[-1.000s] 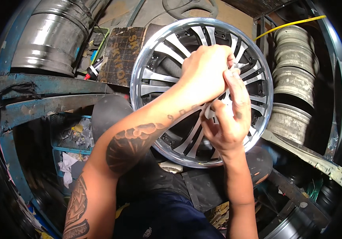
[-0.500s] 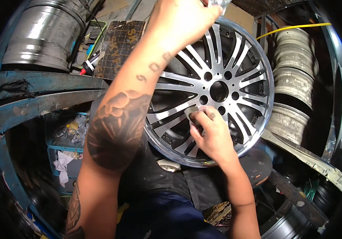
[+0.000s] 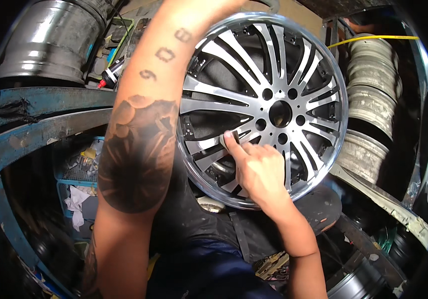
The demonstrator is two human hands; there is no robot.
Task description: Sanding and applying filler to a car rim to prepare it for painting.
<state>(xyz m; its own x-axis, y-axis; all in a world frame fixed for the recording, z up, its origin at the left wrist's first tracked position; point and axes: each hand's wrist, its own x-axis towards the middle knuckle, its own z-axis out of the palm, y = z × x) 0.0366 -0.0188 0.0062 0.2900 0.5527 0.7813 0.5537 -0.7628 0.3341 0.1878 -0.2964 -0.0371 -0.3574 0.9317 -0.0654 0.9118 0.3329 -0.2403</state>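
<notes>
A multi-spoke alloy wheel rim (image 3: 281,93) lies face up in front of me, silver on its spoke faces and dark between them. My right hand (image 3: 261,169) is over its lower left spokes, pinching a small folded grey piece (image 3: 235,138) that looks like sandpaper. The index finger is stretched along a spoke, with the piece partly hidden beneath the fingers. My left forearm crosses the left side of the rim. At the top edge of the picture my left hand (image 3: 224,5) is cut off, so its fingers and anything in them are hidden.
Bare, dull rims (image 3: 371,107) are stacked at the right beside a yellow hose (image 3: 373,38). A large metal barrel (image 3: 47,42) stands at the far left above blue metal bars (image 3: 49,102). A dark bottle with a red tip (image 3: 109,77) and a blue basket (image 3: 77,172) are nearer.
My left hand has moved up and left, mostly out of the picture, with the whitish thing it held. My right hand has slid slightly left along the spokes, its index finger now straighter.
</notes>
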